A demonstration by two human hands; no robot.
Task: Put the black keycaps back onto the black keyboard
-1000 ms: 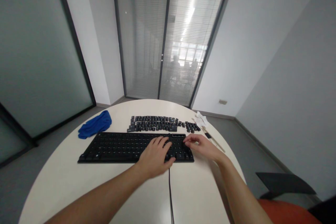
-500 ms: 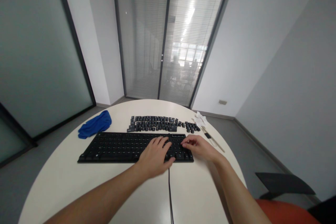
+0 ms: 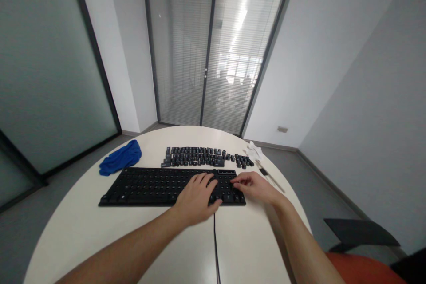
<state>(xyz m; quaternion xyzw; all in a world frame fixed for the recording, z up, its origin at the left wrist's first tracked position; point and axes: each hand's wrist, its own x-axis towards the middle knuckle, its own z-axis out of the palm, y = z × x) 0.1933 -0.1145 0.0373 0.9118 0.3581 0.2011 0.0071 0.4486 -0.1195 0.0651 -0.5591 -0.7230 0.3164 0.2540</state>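
A black keyboard lies across the round white table. My left hand rests flat on its right part, fingers spread, holding it down. At the keyboard's right end my right hand has its fingertips pinched together on the keys; what they pinch is too small to make out. Behind the keyboard, several loose black keycaps are laid out in rows.
A blue cloth lies at the table's back left. White tissue and thin stick-like tools sit at the back right. The keyboard's cable runs toward me. A dark chair with an orange seat stands to the right.
My right hand has shifted slightly left and nearer along the keyboard's right end. My left hand has stayed in place.
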